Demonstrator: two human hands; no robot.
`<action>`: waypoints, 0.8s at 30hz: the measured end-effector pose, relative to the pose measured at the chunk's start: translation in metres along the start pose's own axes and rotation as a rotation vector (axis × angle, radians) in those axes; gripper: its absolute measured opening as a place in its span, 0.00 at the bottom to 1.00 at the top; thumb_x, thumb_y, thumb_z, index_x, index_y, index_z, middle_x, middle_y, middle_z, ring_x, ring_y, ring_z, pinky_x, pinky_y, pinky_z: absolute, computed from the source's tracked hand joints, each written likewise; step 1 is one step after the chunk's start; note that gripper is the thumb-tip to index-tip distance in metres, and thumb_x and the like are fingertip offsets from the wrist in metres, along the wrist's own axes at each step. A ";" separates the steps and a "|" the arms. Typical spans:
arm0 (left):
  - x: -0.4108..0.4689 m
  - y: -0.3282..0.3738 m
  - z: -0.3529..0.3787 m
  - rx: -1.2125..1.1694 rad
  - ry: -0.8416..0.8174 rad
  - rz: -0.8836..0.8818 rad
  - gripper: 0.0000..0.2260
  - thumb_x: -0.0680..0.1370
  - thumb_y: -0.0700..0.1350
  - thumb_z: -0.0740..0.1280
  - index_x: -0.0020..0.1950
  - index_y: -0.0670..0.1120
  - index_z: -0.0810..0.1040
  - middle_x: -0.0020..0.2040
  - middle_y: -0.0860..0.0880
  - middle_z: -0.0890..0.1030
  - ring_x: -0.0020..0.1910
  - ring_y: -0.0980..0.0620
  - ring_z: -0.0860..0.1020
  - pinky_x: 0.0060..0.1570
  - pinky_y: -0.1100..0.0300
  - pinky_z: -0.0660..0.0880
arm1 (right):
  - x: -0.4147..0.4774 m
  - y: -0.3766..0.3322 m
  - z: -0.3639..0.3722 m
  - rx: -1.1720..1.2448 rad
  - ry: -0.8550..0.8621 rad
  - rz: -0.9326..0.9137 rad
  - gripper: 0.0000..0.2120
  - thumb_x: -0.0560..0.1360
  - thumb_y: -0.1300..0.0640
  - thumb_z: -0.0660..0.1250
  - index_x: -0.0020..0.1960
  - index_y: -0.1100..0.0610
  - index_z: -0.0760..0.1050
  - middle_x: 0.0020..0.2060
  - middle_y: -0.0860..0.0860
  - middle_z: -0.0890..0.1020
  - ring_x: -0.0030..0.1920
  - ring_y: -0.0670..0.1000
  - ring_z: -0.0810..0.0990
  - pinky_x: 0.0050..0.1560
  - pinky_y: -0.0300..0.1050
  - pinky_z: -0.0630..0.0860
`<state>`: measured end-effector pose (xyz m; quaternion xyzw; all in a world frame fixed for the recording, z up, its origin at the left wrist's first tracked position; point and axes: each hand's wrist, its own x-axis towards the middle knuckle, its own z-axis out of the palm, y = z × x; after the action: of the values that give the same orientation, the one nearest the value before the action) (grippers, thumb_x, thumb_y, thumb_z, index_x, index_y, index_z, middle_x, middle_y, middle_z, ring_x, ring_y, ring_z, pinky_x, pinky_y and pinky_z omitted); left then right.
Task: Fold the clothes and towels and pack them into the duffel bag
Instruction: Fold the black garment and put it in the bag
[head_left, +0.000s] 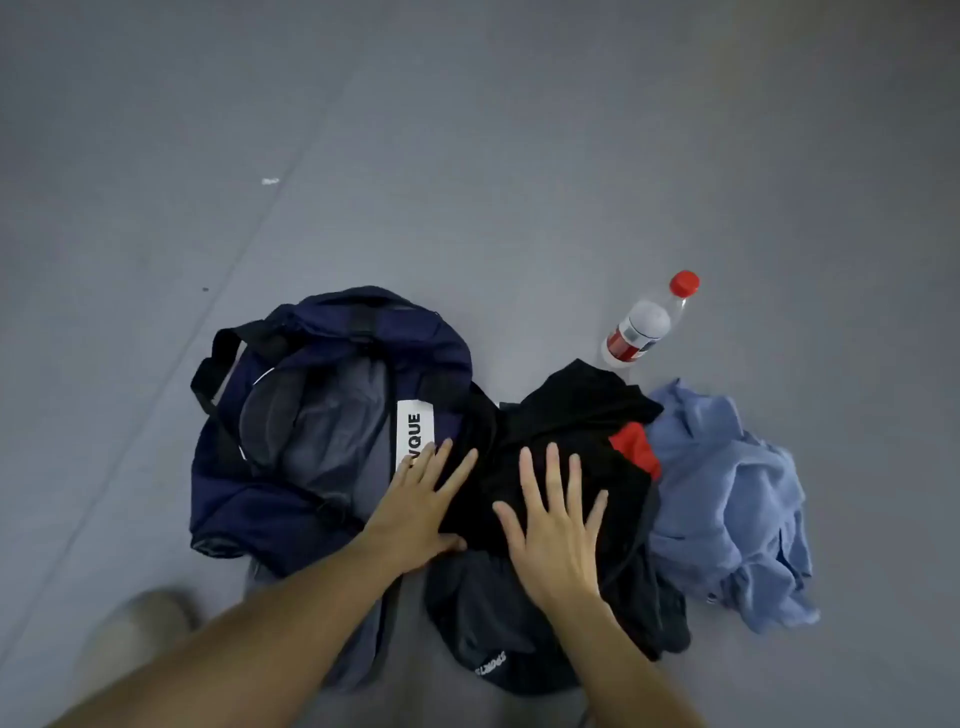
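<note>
Both palms flat: left grip (415, 512) and right grip (556, 525), fingers spread, holding nothing, press the black garment (571, 410), likely smoothing it for folding; open duffel bag (228, 499) sits at its nine o'clock, crumpled blue shirt (727, 493) at three o'clock

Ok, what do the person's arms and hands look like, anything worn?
No sleeves show on either arm, bare right to the frame edge. The left hand and right hand wear no gloves, and no watch, ring or band is visible.
</note>
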<state>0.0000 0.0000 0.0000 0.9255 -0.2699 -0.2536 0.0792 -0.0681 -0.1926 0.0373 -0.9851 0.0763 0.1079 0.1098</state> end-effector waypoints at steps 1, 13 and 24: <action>0.005 -0.004 0.008 -0.009 -0.029 -0.023 0.54 0.73 0.69 0.66 0.77 0.57 0.25 0.80 0.45 0.32 0.80 0.45 0.33 0.78 0.48 0.37 | 0.003 0.004 0.012 -0.026 -0.047 0.032 0.35 0.79 0.29 0.39 0.81 0.43 0.38 0.80 0.49 0.39 0.80 0.56 0.36 0.74 0.73 0.47; 0.031 -0.070 0.031 0.100 0.092 -0.110 0.46 0.73 0.78 0.44 0.79 0.54 0.28 0.79 0.46 0.28 0.79 0.46 0.30 0.79 0.46 0.38 | 0.048 0.053 0.070 -0.173 -0.008 0.058 0.41 0.76 0.26 0.49 0.82 0.46 0.48 0.81 0.52 0.49 0.80 0.59 0.47 0.71 0.77 0.46; 0.008 -0.116 0.030 0.172 0.097 -0.057 0.43 0.75 0.76 0.47 0.82 0.54 0.38 0.82 0.46 0.39 0.81 0.47 0.38 0.79 0.47 0.44 | 0.084 0.154 0.034 -0.243 0.030 0.199 0.40 0.75 0.25 0.42 0.81 0.44 0.43 0.81 0.50 0.48 0.80 0.57 0.46 0.71 0.76 0.50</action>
<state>0.0438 0.0931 -0.0624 0.9475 -0.2599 -0.1863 0.0051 -0.0205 -0.3437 -0.0456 -0.9802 0.1614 0.1121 -0.0224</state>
